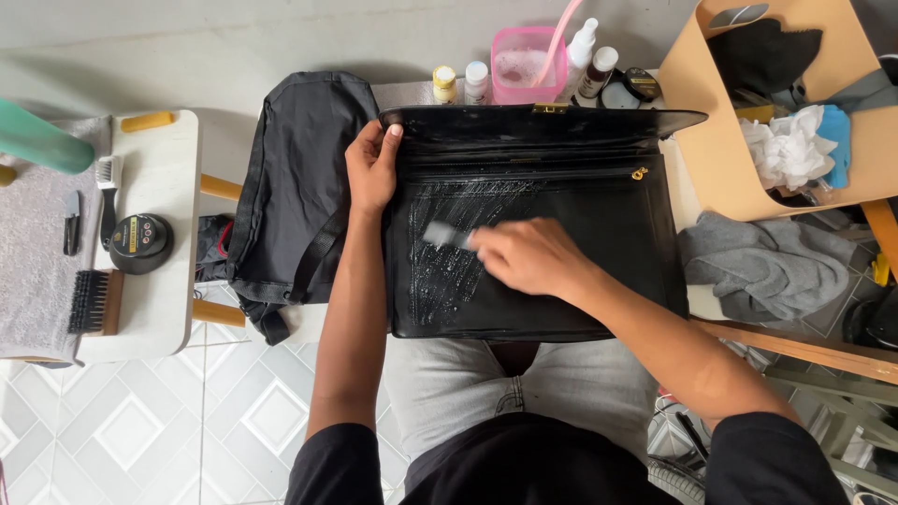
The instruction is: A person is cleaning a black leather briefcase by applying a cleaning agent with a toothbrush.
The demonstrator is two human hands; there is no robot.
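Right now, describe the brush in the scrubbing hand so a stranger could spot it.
Find the black briefcase lying open across the person's lap. On its soapy left half, the right hand holds a small brush. It is the only pale brush on the case; the other brushes lie on the white side table.

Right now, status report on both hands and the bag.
Left hand steadies black bag at its edge. Right hand holds small brush on soapy patch. Nothing in the way.
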